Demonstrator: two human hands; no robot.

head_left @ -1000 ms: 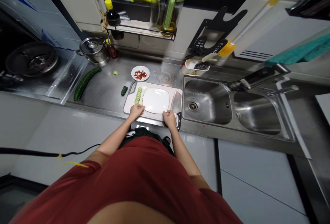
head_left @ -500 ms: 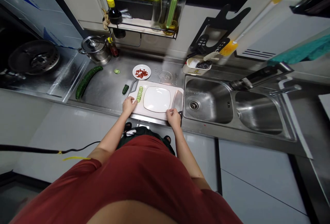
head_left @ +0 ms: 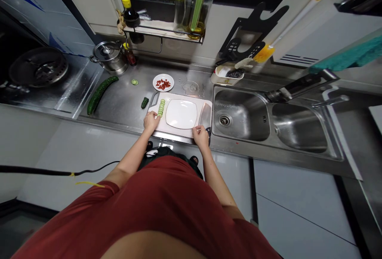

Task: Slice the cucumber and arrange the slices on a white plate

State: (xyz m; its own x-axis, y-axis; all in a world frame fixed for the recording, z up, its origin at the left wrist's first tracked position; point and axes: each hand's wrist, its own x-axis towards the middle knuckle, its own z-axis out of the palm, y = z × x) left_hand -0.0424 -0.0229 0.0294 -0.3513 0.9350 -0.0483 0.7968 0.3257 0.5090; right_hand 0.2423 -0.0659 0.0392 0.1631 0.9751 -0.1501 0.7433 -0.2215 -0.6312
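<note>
A pinkish-white cutting board [head_left: 174,132] lies on the steel counter, bearing an overlapping row of cucumber slices [head_left: 161,108] and a white squarish plate [head_left: 181,114]. At the near end of the row is my left hand [head_left: 151,122], its fingers curled in against the last slices; whether one is between them is hidden. My right hand [head_left: 201,135] is closed in a pinch at the plate's near right corner, and what its fingertips hold is too small to make out. Beside that hand a knife [head_left: 205,115] rests along the board's right side.
Left of the board lie a cucumber stub [head_left: 145,102], a few loose slices [head_left: 135,82] and a long whole cucumber [head_left: 101,95]. Behind it stands a small plate [head_left: 163,82] of chopped red pieces. The double sink [head_left: 241,115] is on the right, a steel pot [head_left: 109,58] back left.
My left hand has shifted very slightly to the right at the end of the slice row. The right hand stays at the plate's corner. The view has moved a little.
</note>
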